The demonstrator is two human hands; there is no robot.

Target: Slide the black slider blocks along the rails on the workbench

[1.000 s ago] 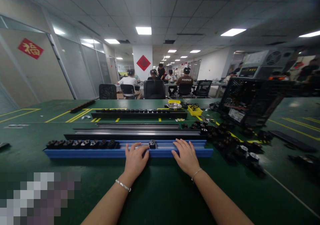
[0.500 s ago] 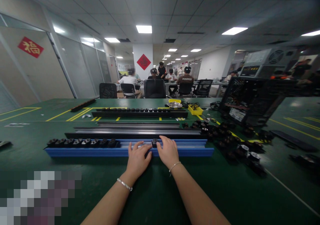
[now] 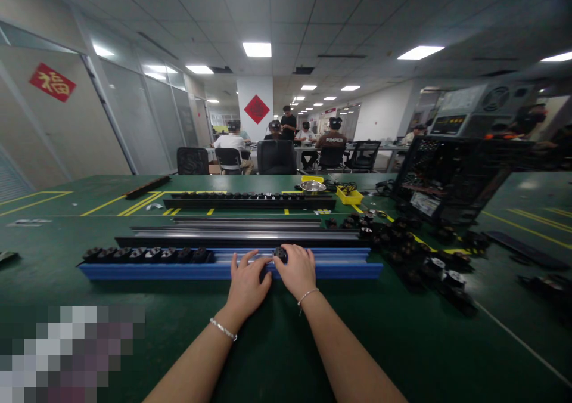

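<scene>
Black part in the head view: it sits in the channel of the blue rail, somewhat right of the rail's middle. The right hand has it pinched, thumb on the near side and fingers curled over behind, so it is partly covered. The left hand rests on the rail just to the left, its fingers spread apart and the index fingertip at the part's left side; whether that tip touches is too small to tell. Each wrist wears a bracelet.

A row of black units fills the rail's left end, with a bare stretch of channel between it and the left hand. Directly behind the blue rail, on the green table, lies a black rail, and farther back a loaded rail lined with small dark pieces. Past the blue rail's right end is a heap of loose parts, with an open computer case beyond. Behind the rail to the right stand a metal bowl and a yellow tray. Well beyond the rail, several people sit at another workplace.
</scene>
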